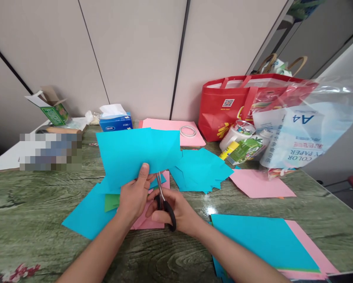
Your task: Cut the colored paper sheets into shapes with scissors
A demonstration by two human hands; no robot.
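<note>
A sheet of bright blue paper is held up over the table by my left hand, thumb on its near face. In my right hand is a pair of scissors with black handles, its blades at the lower edge of the sheet. Whether the blades have bitten into the paper I cannot tell. Under my hands lie another blue sheet, a green piece and pink paper, partly covered.
Cut blue pieces are heaped right of centre. A stack of coloured paper lies at the near right. Further back stand a tissue box, a red bag, a glue stick and a roll of tape on pink sheets.
</note>
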